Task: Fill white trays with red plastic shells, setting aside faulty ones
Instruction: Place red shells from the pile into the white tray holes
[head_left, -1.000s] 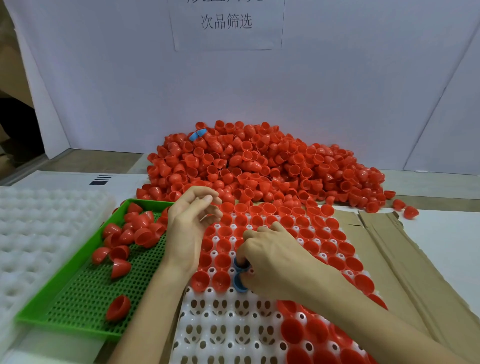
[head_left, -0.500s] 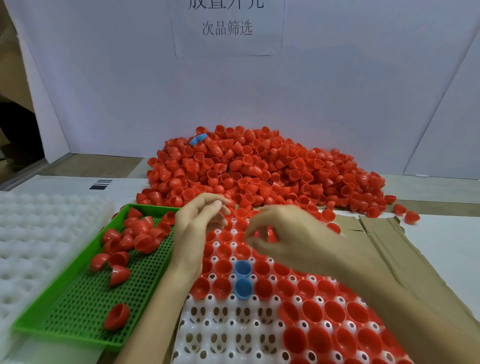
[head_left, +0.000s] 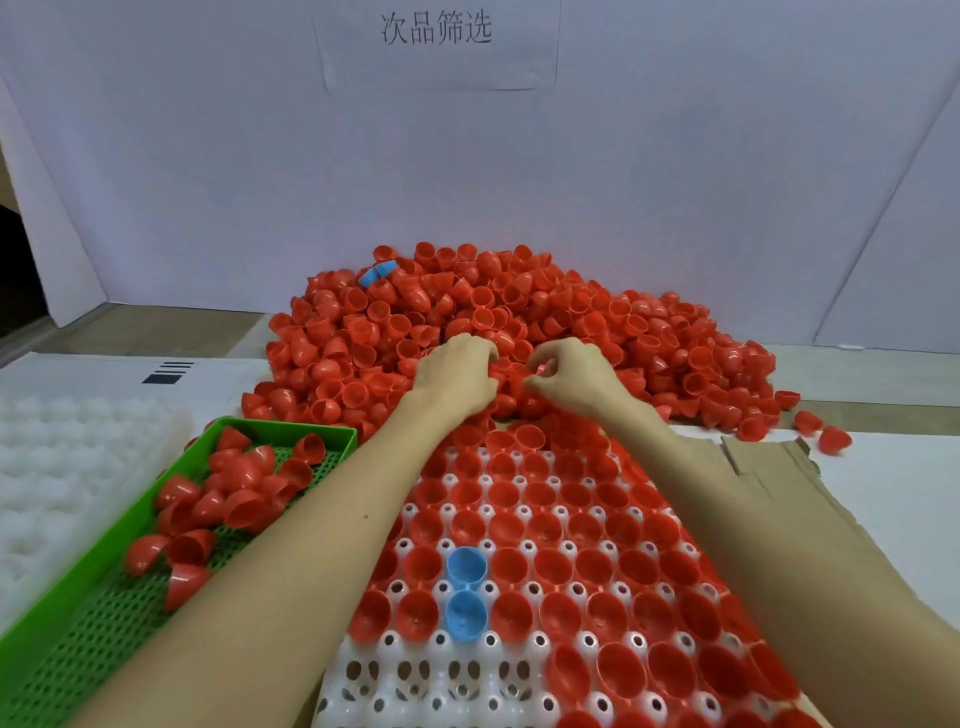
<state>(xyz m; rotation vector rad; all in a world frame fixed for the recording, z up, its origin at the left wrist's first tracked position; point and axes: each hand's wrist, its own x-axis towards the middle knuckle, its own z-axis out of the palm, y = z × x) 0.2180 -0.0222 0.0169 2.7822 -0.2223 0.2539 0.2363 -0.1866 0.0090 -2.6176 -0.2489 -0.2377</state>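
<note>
1. The white tray (head_left: 395, 670) at lower centre of the frame is mostly filled with red shells (head_left: 550, 566); its near-left cells are bare, and two blue shells (head_left: 466, 592) sit among the red.
2. The green basket (head_left: 98, 649) at lower left holds a small cluster of shells, presumably the rejects.
3. A stack of empty trays (head_left: 62, 467) waits at far left.
4. The left hand (head_left: 457, 376) and right hand (head_left: 571, 376), fingers curled, dig into the large pile (head_left: 519, 322) at centre; whether they hold shells I cannot tell.
</note>
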